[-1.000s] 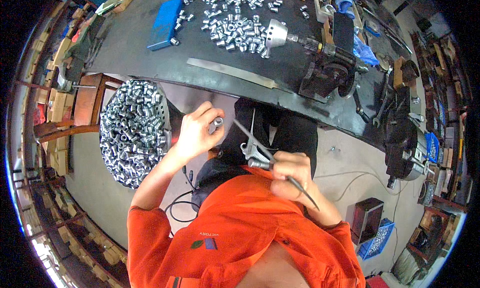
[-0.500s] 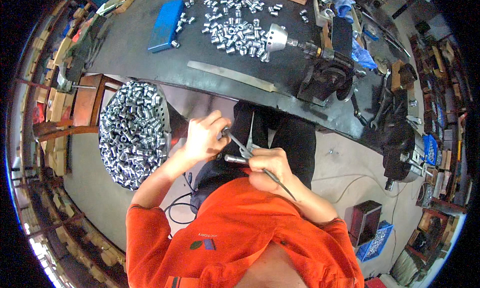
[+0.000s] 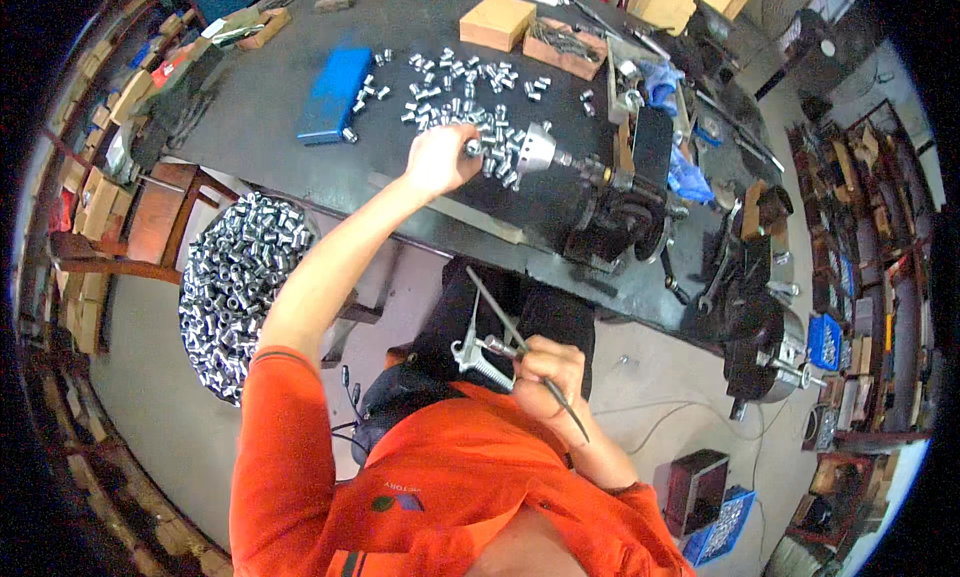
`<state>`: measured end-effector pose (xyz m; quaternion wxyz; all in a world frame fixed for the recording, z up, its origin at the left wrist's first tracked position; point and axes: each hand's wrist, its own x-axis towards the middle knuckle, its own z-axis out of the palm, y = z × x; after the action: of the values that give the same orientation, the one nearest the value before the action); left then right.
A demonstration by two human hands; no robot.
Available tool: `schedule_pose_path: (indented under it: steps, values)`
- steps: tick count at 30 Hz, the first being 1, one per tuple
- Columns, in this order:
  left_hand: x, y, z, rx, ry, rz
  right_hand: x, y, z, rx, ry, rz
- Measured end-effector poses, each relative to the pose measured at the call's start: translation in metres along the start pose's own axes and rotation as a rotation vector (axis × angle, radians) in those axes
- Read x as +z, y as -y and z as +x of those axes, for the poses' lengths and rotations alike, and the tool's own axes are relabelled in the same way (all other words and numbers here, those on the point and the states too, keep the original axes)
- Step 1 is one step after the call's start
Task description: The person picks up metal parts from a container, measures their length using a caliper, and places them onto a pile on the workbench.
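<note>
Hands | our left hand (image 3: 437,159) pinches a shiny steel sleeve (image 3: 473,148) at upper centre by the chuck (image 3: 535,148) | right hand (image 3: 549,378) grips thin metal rods (image 3: 505,327), lower centre

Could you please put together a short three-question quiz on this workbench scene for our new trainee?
1. True or false: the left hand is stretched out to the pile of small metal sleeves on the black bench.
2. What does the right hand hold?
A. a blue case
B. thin metal rods and a metal tool
C. a wooden box
3. Fill in: the heap of metal sleeves at the person's left lies ____ the bench top.

Key: 1 true; 2 B; 3 below.
</note>
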<state>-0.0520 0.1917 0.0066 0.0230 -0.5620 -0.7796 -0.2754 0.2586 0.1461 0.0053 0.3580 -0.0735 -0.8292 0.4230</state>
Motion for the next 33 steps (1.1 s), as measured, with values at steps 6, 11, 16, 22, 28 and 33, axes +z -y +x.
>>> schedule_pose_path:
  steps: [6,11,16,22,28,33]
  values:
    - [-0.012,0.019,0.035,-0.207,-0.132,-0.310,0.002,-0.001,-0.011,0.088,0.020,0.040]
    - [-0.071,0.060,-0.038,-0.159,-0.039,-0.280,-0.001,0.002,-0.012,0.145,0.020,0.050]
    - [-0.116,0.137,-0.147,-0.442,0.132,-0.244,0.012,0.000,-0.009,0.111,0.045,0.127]
    - [-0.094,0.157,-0.188,-0.550,0.254,0.329,0.015,0.004,-0.001,0.063,0.057,0.153]
    - [-0.064,0.164,-0.190,-0.359,0.244,0.573,0.008,0.004,-0.012,0.106,0.008,0.122]
    - [-0.073,0.155,-0.189,-0.372,0.165,0.529,0.009,0.006,-0.012,0.122,0.031,0.138]
